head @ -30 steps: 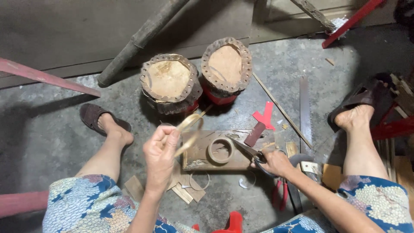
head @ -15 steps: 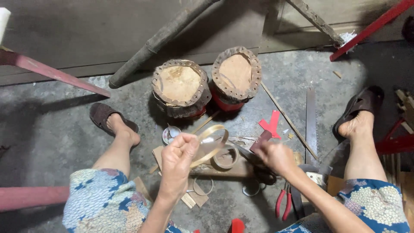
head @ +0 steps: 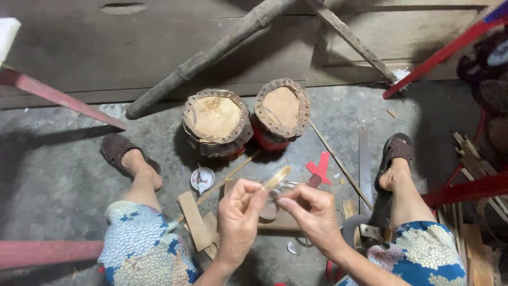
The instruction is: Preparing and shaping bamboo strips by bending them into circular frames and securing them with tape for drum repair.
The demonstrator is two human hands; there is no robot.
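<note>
Both hands meet low in the frame, between the knees: the left hand (head: 239,217) pinches a thin pale bamboo strip (head: 276,179) between thumb and fingers, its free end slanting up and right, while the right hand (head: 312,212) closes its fingertips on the lower part of the strip, apparently bending or shaping it, though the contact is partly hidden. Any next move calls for a steady two-handed grip. Ahead, two small skin-topped drums with red bodies (head: 217,119) stand side by side, near the hands. A long metal saw blade (head: 363,159) lies to the right, a small round white dish (head: 202,178) to the left; open concrete floor (head: 63,159) remains beyond the left foot.
</note>
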